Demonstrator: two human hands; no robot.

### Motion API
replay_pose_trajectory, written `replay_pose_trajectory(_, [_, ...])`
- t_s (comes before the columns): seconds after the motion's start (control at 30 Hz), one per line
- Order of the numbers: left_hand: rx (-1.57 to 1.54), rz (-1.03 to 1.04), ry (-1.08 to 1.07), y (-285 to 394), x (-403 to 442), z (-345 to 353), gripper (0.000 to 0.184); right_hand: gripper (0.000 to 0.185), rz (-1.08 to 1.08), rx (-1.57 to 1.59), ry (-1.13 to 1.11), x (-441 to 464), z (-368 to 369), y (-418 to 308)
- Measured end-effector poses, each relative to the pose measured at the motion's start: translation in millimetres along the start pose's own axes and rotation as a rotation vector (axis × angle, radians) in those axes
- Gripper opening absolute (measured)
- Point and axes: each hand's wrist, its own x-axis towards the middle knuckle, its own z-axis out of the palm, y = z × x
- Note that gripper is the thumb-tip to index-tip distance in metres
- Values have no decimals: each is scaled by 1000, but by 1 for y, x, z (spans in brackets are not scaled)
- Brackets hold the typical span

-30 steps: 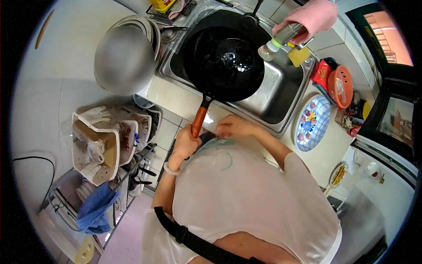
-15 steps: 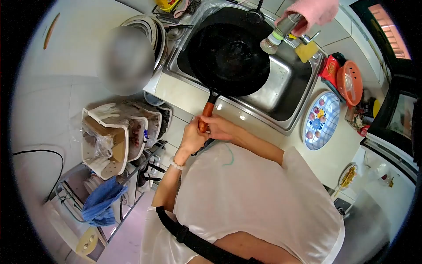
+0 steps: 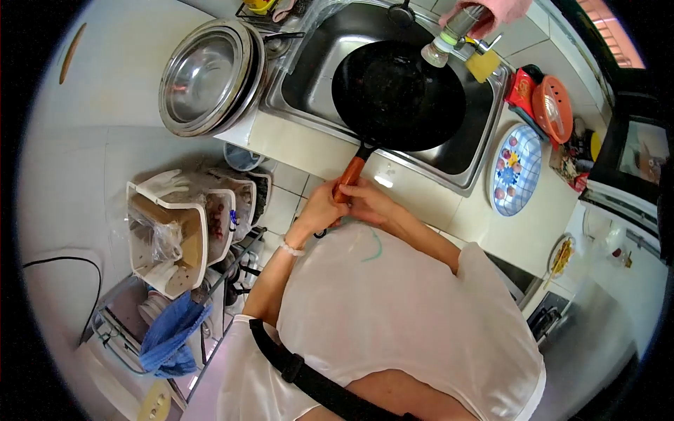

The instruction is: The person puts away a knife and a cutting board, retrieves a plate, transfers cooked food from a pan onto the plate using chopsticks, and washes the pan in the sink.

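Note:
Over the steel sink (image 3: 316,83) hangs a black wok (image 3: 400,95), its wooden handle (image 3: 349,172) pointing back toward my body. My left hand (image 3: 324,209), below a beaded bracelet (image 3: 291,248), is closed round the end of that handle. My right hand (image 3: 370,199) is closed against the same handle from the other side, its fingers partly hidden. The faucet head (image 3: 439,50) is above the wok's upper right rim. Beside the faucet hangs a yellow sponge (image 3: 483,66), and a pink cloth (image 3: 500,12) drapes over the tap.
Stacked metal bowls (image 3: 203,77) stand left of the sink. On the right counter are a blue patterned plate (image 3: 516,170), an orange basket (image 3: 552,109) and a small dish of food (image 3: 562,257). White bins (image 3: 203,242) and a blue cloth (image 3: 170,337) are at lower left.
The wok has moved right in the sink, uncovering the left basin. My right hand has come onto the handle beside my left hand. The metal bowls now look sharp instead of blurred.

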Motion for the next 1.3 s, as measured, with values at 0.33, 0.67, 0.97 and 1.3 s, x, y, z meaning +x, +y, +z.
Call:
replay_pose_trajectory(0.33, [2, 154, -245, -12, 9, -10, 42, 33, -149, 31, 206, -12, 5, 21])
replay_pose_trajectory(0.67, [-71, 108, -389, -7, 10, -6, 35, 30, -294, 6, 300, -20, -2, 30])
replay_pose_trajectory(0.97, [-186, 272, -443, -18, 5, 6, 34, 33, -359, 20, 396, -32, 0, 43])
replay_pose_trajectory(1.3, [-255, 154, -489, -13, -11, 6, 29, 27, -377, -16, 444, -43, 9, 50])
